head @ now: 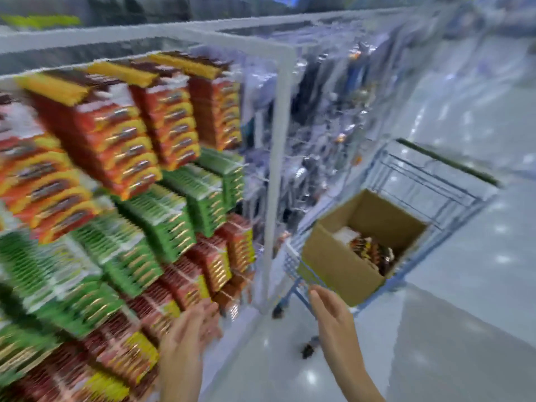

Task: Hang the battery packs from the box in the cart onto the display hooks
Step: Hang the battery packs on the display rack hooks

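An open cardboard box [333, 262] sits in a blue wire cart [429, 181] at the right, with red and dark battery packs [371, 250] lying in its bottom. Rows of red, orange and green battery packs [121, 158] hang on the display at the left. My left hand [188, 332] is low in the middle, fingers straight, close to the lowest red packs and holding nothing. My right hand [330, 311] is stretched out flat just below the near corner of the box, empty. The whole view is blurred by motion.
A white upright post [275, 169] marks the end of the battery display; behind it hang silvery and dark packaged goods [327, 126]. The cart stands on a shiny pale floor [464, 329] with open aisle to the right.
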